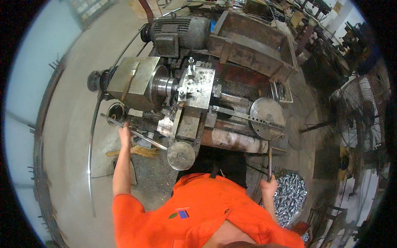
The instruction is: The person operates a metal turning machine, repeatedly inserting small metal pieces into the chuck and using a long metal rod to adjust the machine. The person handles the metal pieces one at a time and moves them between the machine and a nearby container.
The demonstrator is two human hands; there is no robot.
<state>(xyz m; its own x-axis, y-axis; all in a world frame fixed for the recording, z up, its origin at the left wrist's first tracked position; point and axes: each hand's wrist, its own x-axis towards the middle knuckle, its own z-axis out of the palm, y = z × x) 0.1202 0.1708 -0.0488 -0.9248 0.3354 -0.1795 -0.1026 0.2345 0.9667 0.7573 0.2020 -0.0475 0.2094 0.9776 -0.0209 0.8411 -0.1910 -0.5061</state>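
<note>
A lathe-like machine stands before me, its round chuck (163, 87) on the left facing a steel tool block (198, 87) in the middle. My left hand (124, 135) is closed around a long metal lever (145, 139), which slants down to a small round disc (181, 156). On the other side, my right hand (269, 186) grips an upright metal handle (270, 160) below a large round disc (268, 118). A flat bar with a row of holes (237, 114) runs from the block across the large disc. Whether a workpiece sits in the chuck is too small to tell.
Behind the machine are a grimy electric motor (178, 33) and a rusty metal trough (252, 41). A heap of shiny metal parts (289, 194) lies beside my right arm. A straw broom (142, 152) is on the floor at left. A large fan (359, 111) stands far right.
</note>
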